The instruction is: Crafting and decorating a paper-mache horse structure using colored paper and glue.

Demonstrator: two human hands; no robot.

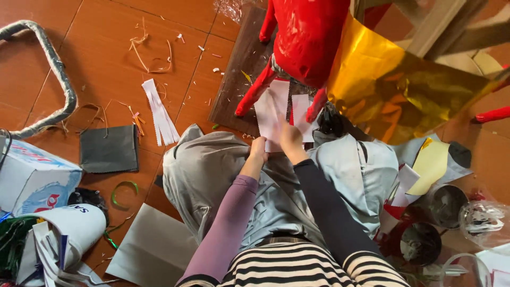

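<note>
Both hands, left hand [258, 150] and right hand [290, 139], pinch white paper [272, 109] between their fingers

White carton [33, 178] with blue and red print seen at left edge, on floor [106, 53]; white printed bag [69, 228] below it.

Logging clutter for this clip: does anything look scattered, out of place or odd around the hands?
Yes. Thin paper trimmings lie strewn over the tiled floor, beside a loose fringed white strip. A gold foil sheet sags crumpled against the red figure. Both hands, left hand and right hand, grip white paper.
</note>
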